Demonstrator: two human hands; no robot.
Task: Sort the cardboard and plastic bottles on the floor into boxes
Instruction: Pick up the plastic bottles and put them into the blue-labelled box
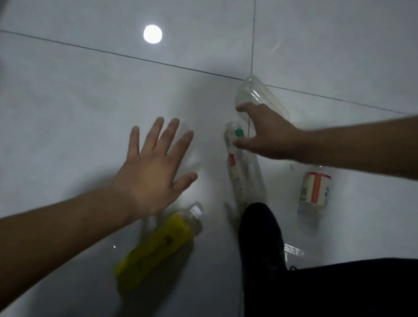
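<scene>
The left hand is hovering spread and empty, the right hand is curling over a clear bottle, hold unclear, a green-capped bottle lying just beside.

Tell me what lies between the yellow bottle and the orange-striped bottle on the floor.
The toe of the person's black shoe lies between the yellow bottle and the orange-striped bottle, as the head view shows.

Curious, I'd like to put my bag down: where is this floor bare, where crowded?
Bare: white tiled floor beyond the left hand, around the round light reflection. Crowded: by the black shoe, among yellow-labelled plastic bottle, green-capped bottle, clear plastic bottle, orange-striped bottle.
</scene>
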